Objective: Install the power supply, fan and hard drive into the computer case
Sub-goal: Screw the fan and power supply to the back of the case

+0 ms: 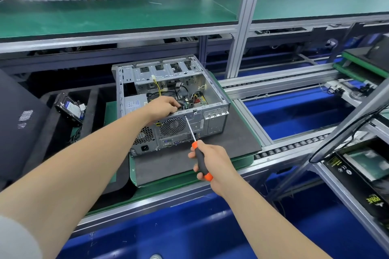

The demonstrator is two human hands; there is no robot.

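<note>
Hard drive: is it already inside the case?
No, the hard drive lies in the black foam tray left of the computer case.

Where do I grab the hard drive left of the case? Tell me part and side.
Pinch the hard drive by its narrow side edges, coming from above: it leans tilted in a slot of the foam tray, upper end raised clear.

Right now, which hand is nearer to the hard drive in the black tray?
Left. The left hand is inside the computer case, to the right of the hard drive; the right hand grips the screwdriver farther right, in front of the case.
</note>
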